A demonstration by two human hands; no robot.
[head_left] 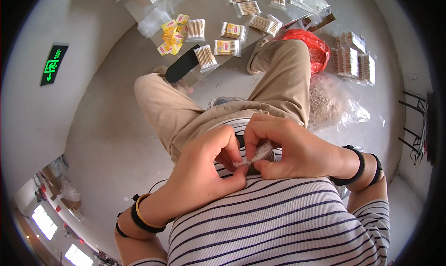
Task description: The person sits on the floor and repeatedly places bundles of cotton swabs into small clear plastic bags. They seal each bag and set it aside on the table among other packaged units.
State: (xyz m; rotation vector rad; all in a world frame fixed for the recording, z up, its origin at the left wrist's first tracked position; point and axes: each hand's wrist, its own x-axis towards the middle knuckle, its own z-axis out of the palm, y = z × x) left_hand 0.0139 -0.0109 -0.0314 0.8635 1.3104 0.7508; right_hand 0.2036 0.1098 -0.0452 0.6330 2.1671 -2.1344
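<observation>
My left hand [204,154] and my right hand [288,147] meet close in front of my striped shirt, thumbs and fingertips pinched together. Between them is a small whitish, textured piece [263,151], narrow where the left fingertips grip it and wider by the right fingers. Its exact kind is unclear, since the fingers cover part of it. Beyond my knees, a table carries clear bags of cotton swabs [205,57], some with a yellow card [226,47] inside. A loose pile of yellow cards [173,37] lies at the table's left side.
A black oblong pad [182,64] rests at the table's near corner. By my right knee are a red plastic bag [312,47] and a clear bag full of swabs [327,98]. Stacked swab packs [348,60] stand farther right, near a dark metal rack [413,122].
</observation>
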